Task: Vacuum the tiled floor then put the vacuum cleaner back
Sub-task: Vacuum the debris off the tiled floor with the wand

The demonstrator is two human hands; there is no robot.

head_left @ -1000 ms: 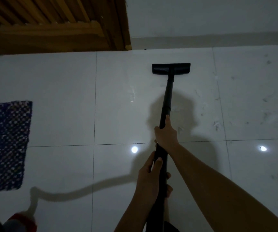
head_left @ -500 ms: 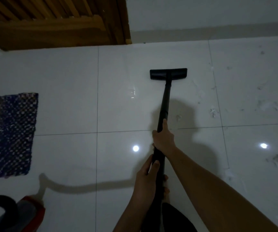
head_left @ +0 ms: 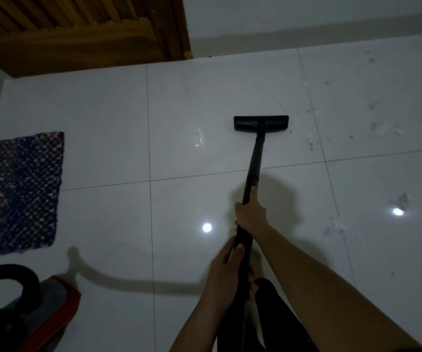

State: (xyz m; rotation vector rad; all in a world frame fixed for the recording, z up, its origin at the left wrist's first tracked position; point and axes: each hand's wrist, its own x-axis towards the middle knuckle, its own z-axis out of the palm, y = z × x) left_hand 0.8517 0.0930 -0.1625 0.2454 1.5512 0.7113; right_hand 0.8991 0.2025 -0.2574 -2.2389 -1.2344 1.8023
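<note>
A black vacuum wand (head_left: 255,161) runs from my hands to a flat black floor head (head_left: 261,123) resting on the glossy white tiled floor (head_left: 103,138). My right hand (head_left: 250,212) grips the wand higher up, and my left hand (head_left: 226,273) grips it lower, close to my body. The red and grey vacuum cleaner body (head_left: 26,311) with a black handle sits at the lower left. Scattered dust and debris (head_left: 311,143) lie on the tiles right of the head.
A dark blue patterned mat (head_left: 21,191) lies at the left. A slatted wooden door (head_left: 82,29) and a white wall (head_left: 306,19) close off the far side. More debris (head_left: 337,226) lies at the right. Ceiling lights reflect off the tiles.
The floor head has been pulled back toward me, away from the wall. The view has shifted back, bringing the vacuum cleaner body into sight at the lower left.
</note>
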